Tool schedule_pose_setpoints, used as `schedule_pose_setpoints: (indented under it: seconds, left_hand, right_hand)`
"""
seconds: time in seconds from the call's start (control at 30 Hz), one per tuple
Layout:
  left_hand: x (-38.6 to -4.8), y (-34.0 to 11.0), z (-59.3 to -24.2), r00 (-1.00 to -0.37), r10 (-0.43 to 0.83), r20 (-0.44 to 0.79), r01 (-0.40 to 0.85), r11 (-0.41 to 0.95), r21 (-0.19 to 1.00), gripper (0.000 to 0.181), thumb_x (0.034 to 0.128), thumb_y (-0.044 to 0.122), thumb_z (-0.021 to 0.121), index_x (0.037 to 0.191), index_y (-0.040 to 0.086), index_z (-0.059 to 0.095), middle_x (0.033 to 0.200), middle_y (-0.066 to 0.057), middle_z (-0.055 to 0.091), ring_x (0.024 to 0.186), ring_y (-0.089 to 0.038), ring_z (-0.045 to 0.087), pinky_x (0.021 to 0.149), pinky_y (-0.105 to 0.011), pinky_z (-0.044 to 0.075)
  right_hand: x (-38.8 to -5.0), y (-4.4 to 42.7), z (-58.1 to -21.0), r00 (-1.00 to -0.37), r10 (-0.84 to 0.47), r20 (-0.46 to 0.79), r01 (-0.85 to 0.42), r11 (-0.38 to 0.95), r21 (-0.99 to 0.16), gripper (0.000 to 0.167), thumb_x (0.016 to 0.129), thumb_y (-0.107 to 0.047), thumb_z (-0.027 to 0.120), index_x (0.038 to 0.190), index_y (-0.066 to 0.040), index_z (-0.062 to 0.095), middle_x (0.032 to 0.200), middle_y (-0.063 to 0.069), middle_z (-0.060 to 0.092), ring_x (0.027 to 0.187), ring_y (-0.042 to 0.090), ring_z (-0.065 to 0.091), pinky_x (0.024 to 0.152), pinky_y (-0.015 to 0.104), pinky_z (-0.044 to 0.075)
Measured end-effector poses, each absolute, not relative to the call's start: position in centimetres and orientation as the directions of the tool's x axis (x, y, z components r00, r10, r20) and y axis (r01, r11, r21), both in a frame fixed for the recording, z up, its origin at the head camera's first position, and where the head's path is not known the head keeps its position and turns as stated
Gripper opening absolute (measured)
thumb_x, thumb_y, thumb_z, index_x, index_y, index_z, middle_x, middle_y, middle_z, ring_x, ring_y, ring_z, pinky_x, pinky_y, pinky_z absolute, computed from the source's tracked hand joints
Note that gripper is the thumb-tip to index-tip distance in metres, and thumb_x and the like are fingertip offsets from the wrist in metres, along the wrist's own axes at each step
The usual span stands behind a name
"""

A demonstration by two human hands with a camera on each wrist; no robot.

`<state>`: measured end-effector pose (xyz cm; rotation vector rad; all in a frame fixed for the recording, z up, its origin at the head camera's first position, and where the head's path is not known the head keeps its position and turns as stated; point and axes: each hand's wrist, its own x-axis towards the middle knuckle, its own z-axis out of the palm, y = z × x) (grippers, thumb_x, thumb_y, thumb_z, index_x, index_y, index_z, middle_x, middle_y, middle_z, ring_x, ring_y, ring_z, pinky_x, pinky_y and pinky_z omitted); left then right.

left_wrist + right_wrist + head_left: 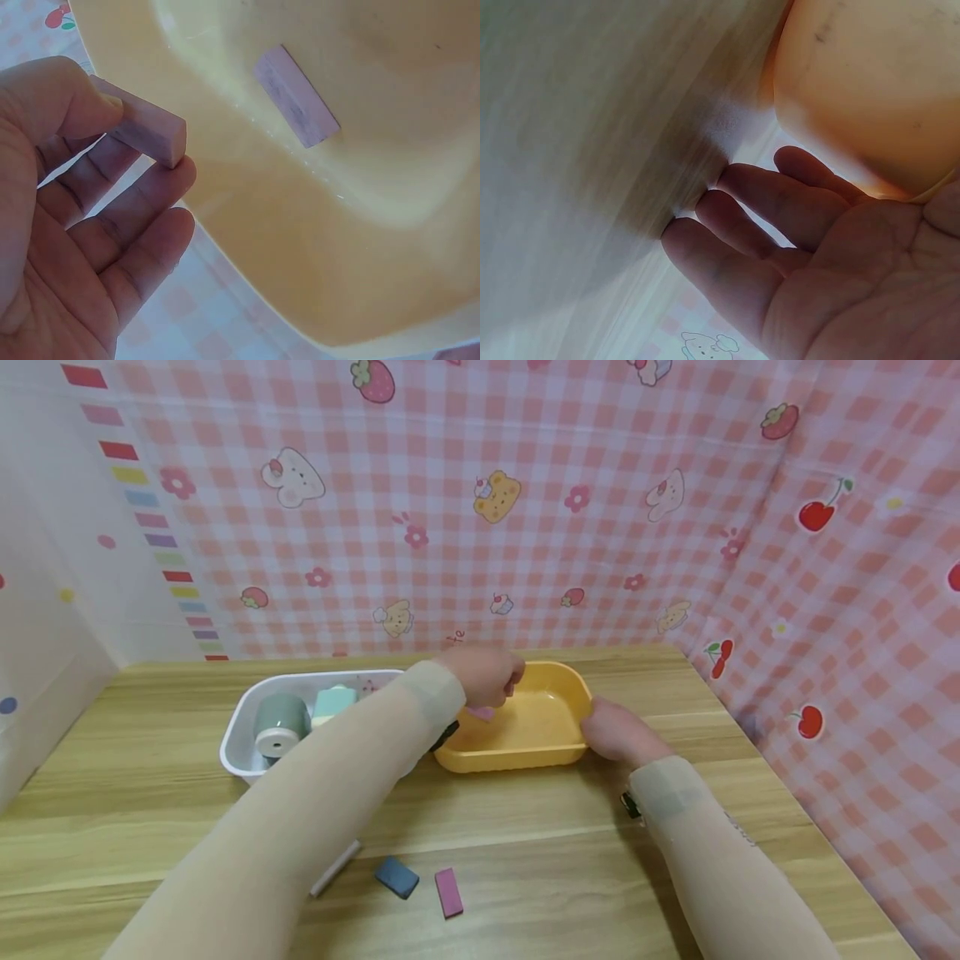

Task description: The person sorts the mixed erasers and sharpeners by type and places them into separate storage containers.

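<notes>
My left hand (483, 675) is over the left part of a yellow basket (536, 757). Between its thumb and fingers it pinches a pink eraser (150, 127) smudged with grey, close to the basket's rim in the left wrist view. A second pink eraser (298, 97) lies on the basket floor. My right hand (621, 731) holds the basket's right end. In the right wrist view its fingers (720, 255) are spread outside the wall, tips at the wooden table; the thumb is hidden.
A white basket (231, 739) stands to the left with a green sharpener-like cylinder (281, 722) and a teal box (333, 700), partly behind my left arm. Nearer lie a white stick (335, 868), a blue-grey eraser (397, 877) and another pink eraser (448, 893). Patterned cloth hangs behind and at right.
</notes>
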<state>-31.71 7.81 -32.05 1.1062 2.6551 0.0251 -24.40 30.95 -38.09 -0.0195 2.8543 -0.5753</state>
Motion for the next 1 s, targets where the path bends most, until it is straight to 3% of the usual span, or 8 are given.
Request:
schedule_pose_setpoints:
  seconds: [0.2,0.43,0.73,1.0]
  left_hand:
    - [-31.9,8.1,-32.4,-0.675,0.698,-0.237,0.699,0.708,0.094,0.015,0.0996,0.017,0.069,0.111,0.024,0.063,0.101,0.011,0.067,0.093,-0.011,0.064,0.085,-0.027,0.054]
    - [-31.6,8.4,-32.4,-0.669,0.695,-0.264,0.719,0.695,0.007,0.008,0.1004,0.018,0.067,0.105,0.024,0.064,0.101,0.01,0.068,0.093,-0.012,0.063,0.084,-0.029,0.053]
    - [-30.5,8.1,-31.8,-0.668,0.653,-0.356,0.706,0.707,-0.028,0.016,0.0996,0.019,0.068,0.115,0.018,0.071,0.113,0.002,0.073,0.101,-0.018,0.065,0.092,-0.034,0.055]
    - [-30.1,8.0,-31.4,-0.672,0.597,-0.438,0.676,0.736,-0.034,0.013,0.1018,0.018,0.065,0.113,0.019,0.071,0.109,0.002,0.071,0.099,-0.019,0.065,0.088,-0.033,0.054]
  right_hand:
    - [-24.4,30.9,-38.1,-0.973,-0.056,-0.225,0.038,0.919,-0.393,0.051,0.099,-0.015,0.036,0.14,0.012,0.051,0.127,0.026,0.061,0.109,0.036,0.057,0.11,0.057,0.046]
    - [-24.5,31.1,-38.4,-0.971,-0.063,-0.228,0.034,0.917,-0.398,0.05,0.099,-0.014,0.037,0.139,0.012,0.053,0.124,0.026,0.062,0.106,0.036,0.057,0.106,0.057,0.047]
    - [-24.5,31.0,-38.5,-0.975,-0.058,-0.217,0.037,0.911,-0.41,0.048,0.099,-0.013,0.037,0.138,0.008,0.055,0.127,0.025,0.063,0.111,0.036,0.058,0.113,0.059,0.044]
    - [-24.6,31.0,-38.6,-0.975,-0.061,-0.212,0.031,0.914,-0.405,0.046,0.098,-0.013,0.038,0.134,0.007,0.057,0.122,0.024,0.064,0.108,0.035,0.058,0.11,0.058,0.046]
